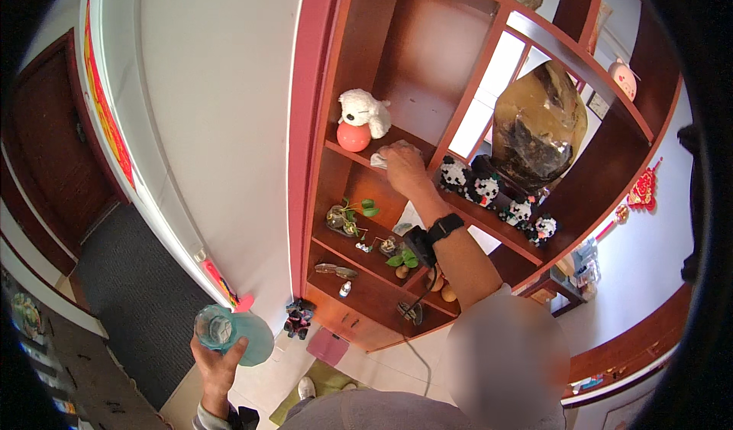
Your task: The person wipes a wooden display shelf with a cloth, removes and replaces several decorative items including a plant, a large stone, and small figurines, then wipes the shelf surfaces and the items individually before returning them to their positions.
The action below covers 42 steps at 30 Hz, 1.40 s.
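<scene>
My right hand [405, 166] presses a white cloth [379, 161] onto a shelf board of the red-brown wooden display cabinet [395, 196]. Just left of it, a white plush dog [364, 112] with a pink ball [353, 137] sits on the same board. Held out low at the left, my left hand [220, 361] grips a teal glass vase [252, 338], tilted so that its clear, faceted mouth faces the camera. A black band and a small dark device with a cable are on my right wrist.
Brick-built panda figures [485, 189] and a large polished stone [538, 126] stand right of my right arm. Lower shelves hold plants in glass vessels [342, 220], a small bottle [345, 289] and gourds [448, 292]. A dark toy figure [298, 318] and a pink box [327, 346] are on the floor.
</scene>
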Tool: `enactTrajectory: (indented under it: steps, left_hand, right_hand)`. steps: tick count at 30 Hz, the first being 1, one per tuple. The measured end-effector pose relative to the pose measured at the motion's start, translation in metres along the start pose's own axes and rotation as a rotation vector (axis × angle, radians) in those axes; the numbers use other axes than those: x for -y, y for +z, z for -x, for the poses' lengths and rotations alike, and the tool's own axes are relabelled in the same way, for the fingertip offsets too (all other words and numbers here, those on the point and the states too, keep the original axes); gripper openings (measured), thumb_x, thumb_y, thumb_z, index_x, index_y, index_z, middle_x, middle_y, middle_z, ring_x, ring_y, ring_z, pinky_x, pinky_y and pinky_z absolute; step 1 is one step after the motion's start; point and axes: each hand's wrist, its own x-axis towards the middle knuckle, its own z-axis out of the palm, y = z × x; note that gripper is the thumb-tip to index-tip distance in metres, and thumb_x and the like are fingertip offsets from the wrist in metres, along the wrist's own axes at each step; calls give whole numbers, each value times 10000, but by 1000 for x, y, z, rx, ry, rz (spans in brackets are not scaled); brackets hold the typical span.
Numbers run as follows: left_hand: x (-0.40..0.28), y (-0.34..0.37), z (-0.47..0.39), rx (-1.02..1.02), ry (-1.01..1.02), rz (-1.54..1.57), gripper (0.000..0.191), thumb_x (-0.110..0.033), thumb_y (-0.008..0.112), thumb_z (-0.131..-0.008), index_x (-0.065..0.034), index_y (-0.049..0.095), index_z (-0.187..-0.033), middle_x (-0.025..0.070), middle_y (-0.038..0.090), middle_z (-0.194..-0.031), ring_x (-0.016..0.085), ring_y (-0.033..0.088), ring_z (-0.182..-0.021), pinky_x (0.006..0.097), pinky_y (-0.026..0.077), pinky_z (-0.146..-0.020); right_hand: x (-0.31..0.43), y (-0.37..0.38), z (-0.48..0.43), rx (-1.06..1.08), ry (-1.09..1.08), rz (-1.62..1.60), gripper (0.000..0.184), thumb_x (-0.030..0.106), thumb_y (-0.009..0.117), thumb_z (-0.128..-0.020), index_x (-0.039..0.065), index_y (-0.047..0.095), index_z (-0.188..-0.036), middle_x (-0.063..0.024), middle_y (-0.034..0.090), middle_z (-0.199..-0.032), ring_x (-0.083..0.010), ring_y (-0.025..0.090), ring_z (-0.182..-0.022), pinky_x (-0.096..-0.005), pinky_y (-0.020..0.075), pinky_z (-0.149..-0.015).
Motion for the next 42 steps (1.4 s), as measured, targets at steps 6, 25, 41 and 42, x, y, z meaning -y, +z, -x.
enactTrajectory:
  steps: [6, 25, 41, 42]
  left_hand:
    - [-5, 22, -2, 8, -7, 38, 487, -72, 739, -672, 18, 508, -1092, 91, 595, -973, 177, 581, -918, 335, 461, -849]
    - [-80, 119, -104, 300, 333, 68, 566, -92, 738, -714, 40, 472, -1196, 95, 577, -1085, 180, 543, -1029, 346, 435, -907]
    - [-80, 345, -268, 313, 640, -174, 581, -361, 763, -650, 56, 563, -1001, 211, 653, -834, 300, 659, -781, 380, 518, -704]
    - [-76, 350, -272, 312, 616, -217, 590, -372, 761, -649, 59, 560, -998, 216, 651, -834, 311, 658, -779, 387, 519, -698]
  right_hand:
    - [27, 0, 3, -82, -46, -174, 211, 32, 533, -747, 77, 624, -932, -92, 586, -1021, -314, 514, -1035, -424, 459, -856]
    - [55, -84, 141, 264, -210, -446, 230, 76, 553, -775, 23, 620, -989, -175, 584, -1024, -332, 580, -919, -435, 469, -786]
    - [6, -161, 386, 540, 968, -1049, 362, -92, 508, -790, 0, 552, -1137, -130, 624, -956, -167, 602, -827, -279, 487, -713]
    - [5, -163, 395, 567, 1015, -1020, 356, -97, 502, -794, -1, 553, -1133, -124, 626, -946, -156, 597, -822, -270, 485, -708]
